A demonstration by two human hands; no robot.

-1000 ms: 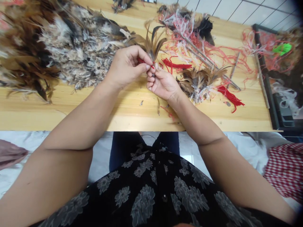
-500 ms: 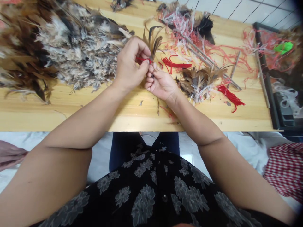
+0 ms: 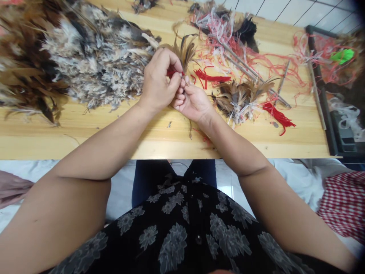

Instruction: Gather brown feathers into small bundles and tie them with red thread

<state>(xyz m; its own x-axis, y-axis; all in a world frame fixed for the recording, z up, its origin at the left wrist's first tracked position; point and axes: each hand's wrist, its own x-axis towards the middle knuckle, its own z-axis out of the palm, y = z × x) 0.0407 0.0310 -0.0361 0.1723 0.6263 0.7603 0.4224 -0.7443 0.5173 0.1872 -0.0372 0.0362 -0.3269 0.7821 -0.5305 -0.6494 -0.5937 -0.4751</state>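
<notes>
Head view: red strings (image 3: 218, 78) and bundled feathers (image 3: 238, 99) lie near the right hand (image 3: 196, 102).

- One left hand (image 3: 159, 82) and one right hand (image 3: 195, 102) are seen.
- One feather tuft (image 3: 186, 52) is held, with red thread (image 3: 171, 72) whose strands cannot be counted.
- Two red thread bundles (image 3: 218, 78) (image 3: 277, 114) are laid on one surface (image 3: 159, 140).
- Two large feather heaps (image 3: 31, 83) (image 3: 105, 61), one brown and one pale, are piled there.
- At least three sticks (image 3: 282, 83) can be counted.
- One green piece (image 3: 342, 56) and one black-framed tray (image 3: 328, 125) are shown.
</notes>
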